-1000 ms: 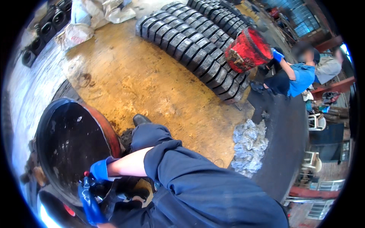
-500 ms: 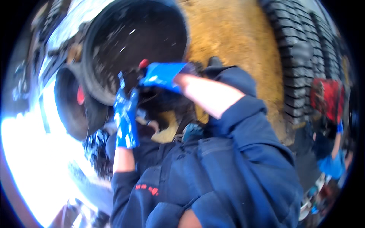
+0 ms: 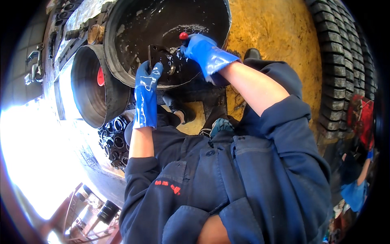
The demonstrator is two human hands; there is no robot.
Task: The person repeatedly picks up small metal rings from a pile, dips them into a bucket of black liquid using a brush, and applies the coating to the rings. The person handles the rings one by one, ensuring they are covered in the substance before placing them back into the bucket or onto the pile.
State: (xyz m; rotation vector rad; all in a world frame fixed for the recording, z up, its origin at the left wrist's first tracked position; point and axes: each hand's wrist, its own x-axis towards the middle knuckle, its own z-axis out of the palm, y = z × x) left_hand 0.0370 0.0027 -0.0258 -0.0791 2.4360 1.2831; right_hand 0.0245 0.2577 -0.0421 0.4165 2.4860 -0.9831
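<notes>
A large black tub (image 3: 122,67) of dark liquid stands in front of me, its surface rippled and splashed. My right hand (image 3: 203,51), in a blue rubber glove, is closed over the tub on a tool with a red-ended dark handle (image 3: 183,36); the tool's working end is hidden. My left hand (image 3: 147,79), gloved alike, is at the tub's near rim, fingers closed on a dark metal part with a straight bar (image 3: 150,55) and a curved, ring-like edge. Much of that part is lost against the dark liquid.
Left of the tub, a black bucket (image 3: 79,87) has something red inside. Dark ring-shaped metal parts (image 3: 115,140) are piled nearer me. Large tyres (image 3: 333,69) stand on the right beside the yellow floor (image 3: 276,32). Another person (image 3: 355,187) and a red object (image 3: 359,118) are far right.
The view has shifted and sharpened. My right hand has moved away from the left with the red-ended tool, and the liquid now splashes between them. The left hand stays at the rim.
</notes>
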